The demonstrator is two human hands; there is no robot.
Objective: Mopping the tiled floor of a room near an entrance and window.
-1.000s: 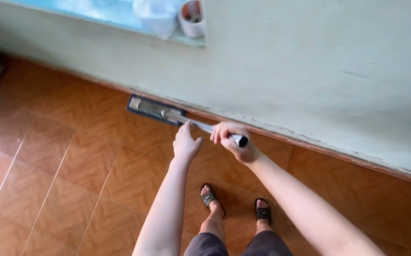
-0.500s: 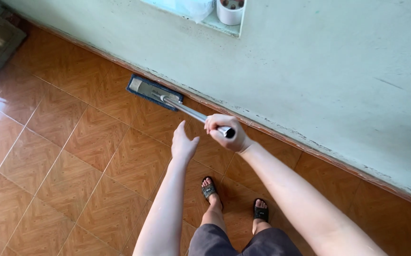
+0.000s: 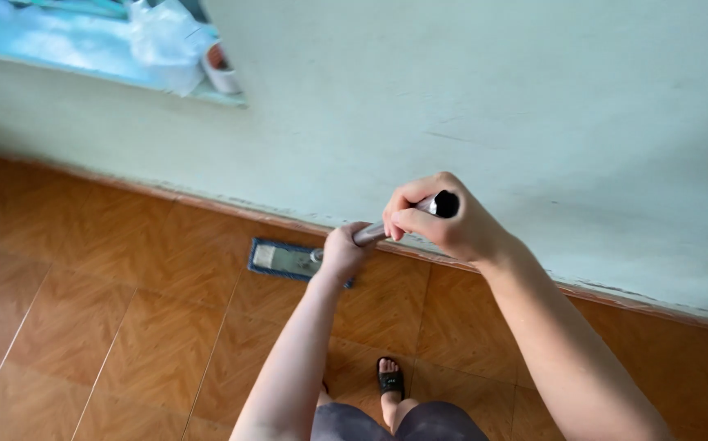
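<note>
Seen from above, a person's right hand is wrapped tightly around the black-capped top end of a metal mop handle, while the left hand is closed around the same handle a little lower down. The flat mop head, grey with a dark blue edge, lies on the brown tiled floor right against the base of the pale green wall. On a ledge at upper left sit what seem to be a crumpled plastic bag and a tape roll, though they are blurred, and one foot in a black sandal shows at the bottom.
</note>
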